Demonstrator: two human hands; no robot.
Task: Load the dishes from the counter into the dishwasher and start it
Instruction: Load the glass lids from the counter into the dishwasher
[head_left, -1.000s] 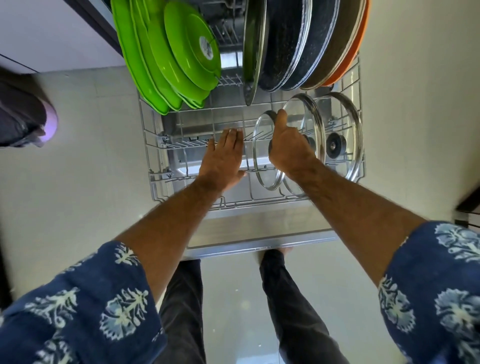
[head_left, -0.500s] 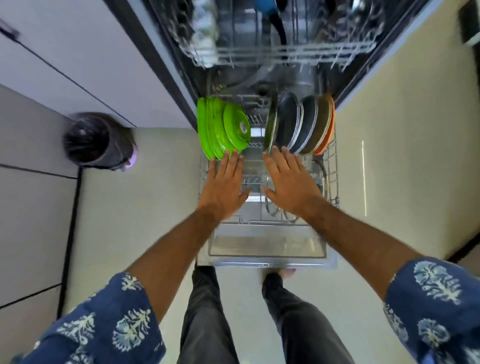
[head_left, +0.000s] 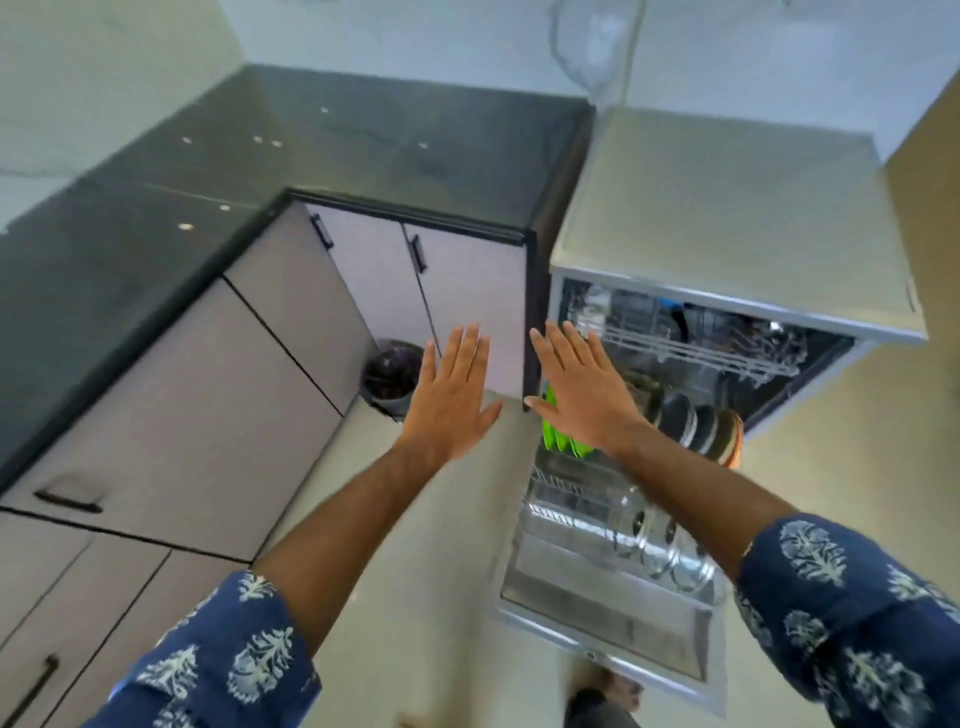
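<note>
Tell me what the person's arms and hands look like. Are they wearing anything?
Both forearms are bare. The left hand and right hand wear no gloves, rings or watch. Dark blue sleeves with a pale leafy sprig print are pushed up near the elbows.

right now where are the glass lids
In the head view, lower right, the glass lids stand on edge at the front of the pulled-out lower rack, nearer the person than the green plates and dark pans.

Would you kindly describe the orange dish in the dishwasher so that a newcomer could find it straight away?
Start at the open dishwasher right of the grey cabinets and look into its pulled-out lower rack. Behind the glass lids stands a row of dark pans. The orange dish ends that row on the right, the only orange piece.
</note>
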